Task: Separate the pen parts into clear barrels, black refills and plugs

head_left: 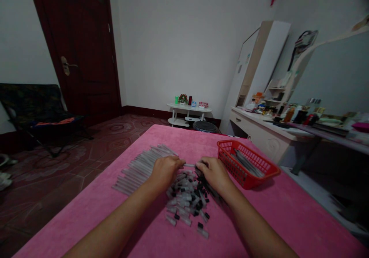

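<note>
While holding a slim pale tube (189,165) between left hand (165,170) and right hand (215,172), likely to lose it through a careless squeeze or an off-line push. Pinching narrowly on the left, thumb against fingers; closed about as narrowly on the right, though too blurred to tell the exact fingertip contact. Just under the right, apt to drag dark thin rods (211,191) along if shifted sideways. Nearer the body, liable to scatter small clear pieces (184,202) and black caps (200,225) with a dipping wrist. Farther left, could set a row of clear tubes (138,169) rolling with a brushing forearm. Off right, might bump the red basket (250,181), on the pink-covered desk (161,231), with an elbow swung wide.
</note>
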The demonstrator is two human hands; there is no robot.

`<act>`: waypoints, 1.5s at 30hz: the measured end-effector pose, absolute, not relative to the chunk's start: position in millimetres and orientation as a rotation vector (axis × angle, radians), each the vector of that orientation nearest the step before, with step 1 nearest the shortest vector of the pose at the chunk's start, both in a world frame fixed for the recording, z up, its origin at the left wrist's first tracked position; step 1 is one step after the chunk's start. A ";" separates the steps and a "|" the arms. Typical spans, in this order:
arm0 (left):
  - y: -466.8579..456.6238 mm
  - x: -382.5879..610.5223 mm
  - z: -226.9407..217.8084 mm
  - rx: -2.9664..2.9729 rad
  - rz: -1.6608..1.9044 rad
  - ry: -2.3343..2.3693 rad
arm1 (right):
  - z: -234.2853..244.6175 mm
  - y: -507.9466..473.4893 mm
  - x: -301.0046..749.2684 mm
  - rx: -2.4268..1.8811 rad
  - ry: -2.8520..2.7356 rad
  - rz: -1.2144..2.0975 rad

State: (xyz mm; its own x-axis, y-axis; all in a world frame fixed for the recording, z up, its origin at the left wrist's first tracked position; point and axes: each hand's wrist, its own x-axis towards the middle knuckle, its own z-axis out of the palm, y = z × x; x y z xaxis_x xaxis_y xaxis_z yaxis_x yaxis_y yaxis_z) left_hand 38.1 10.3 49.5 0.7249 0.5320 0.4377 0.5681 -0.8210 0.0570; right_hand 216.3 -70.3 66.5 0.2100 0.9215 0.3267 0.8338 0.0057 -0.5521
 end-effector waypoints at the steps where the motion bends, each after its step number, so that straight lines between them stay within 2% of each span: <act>1: 10.3 38.1 49.1 -2.843 -0.680 -0.904 | 66.6 -70.3 216.5 -1.824 -1.633 0.176; 24: 8.3 37.8 51.2 -2.898 -0.552 -0.867 | 67.4 -72.8 222.1 -1.829 -1.707 0.282; 33: 4.9 40.2 54.9 -2.935 -0.425 -0.825 | 83.0 -83.2 210.8 -2.143 -1.888 -0.108; 45: 7.5 38.1 56.4 -2.924 -0.483 -0.833 | 73.1 -74.9 219.4 -1.961 -1.753 0.311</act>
State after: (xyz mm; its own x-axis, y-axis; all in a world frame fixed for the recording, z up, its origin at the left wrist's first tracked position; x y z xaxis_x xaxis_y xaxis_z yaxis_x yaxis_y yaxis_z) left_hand 38.1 7.5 56.4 0.8046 0.5035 0.3148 0.5233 -0.8518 0.0246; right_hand 219.4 -74.9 73.1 0.1503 0.9772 0.1500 0.8662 -0.0570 -0.4965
